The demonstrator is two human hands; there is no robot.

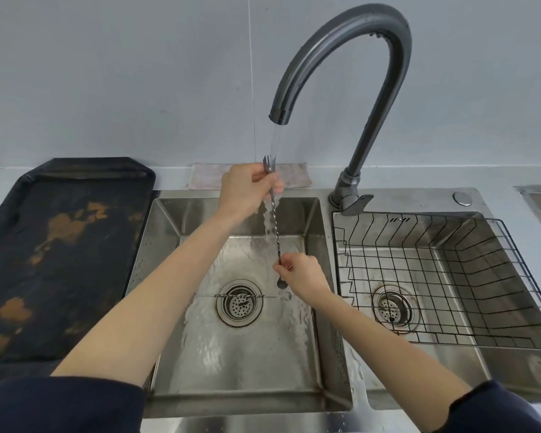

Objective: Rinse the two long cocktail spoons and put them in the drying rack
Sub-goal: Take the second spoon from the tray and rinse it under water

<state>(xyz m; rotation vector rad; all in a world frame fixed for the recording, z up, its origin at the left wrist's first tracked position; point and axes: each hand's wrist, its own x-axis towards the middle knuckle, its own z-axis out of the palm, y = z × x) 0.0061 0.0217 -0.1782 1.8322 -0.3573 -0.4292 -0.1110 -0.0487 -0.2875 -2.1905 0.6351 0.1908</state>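
A long twisted cocktail spoon (275, 226) is held nearly upright under the running water from the dark tap (350, 89). My left hand (247, 189) grips its upper, forked end. My right hand (300, 273) pinches its lower shaft just above the bowl. The second cocktail spoon (241, 296) lies flat across the drain on the bottom of the left sink basin (169, 276). The black wire drying rack (450, 276) sits in the right basin with nothing in it.
A dark, stained tray (60, 251) lies on the counter left of the sink. A folded cloth (206, 179) rests behind the left basin. The tap's lever base (353, 201) stands between the basins. Another steel rim shows at the far right (537, 198).
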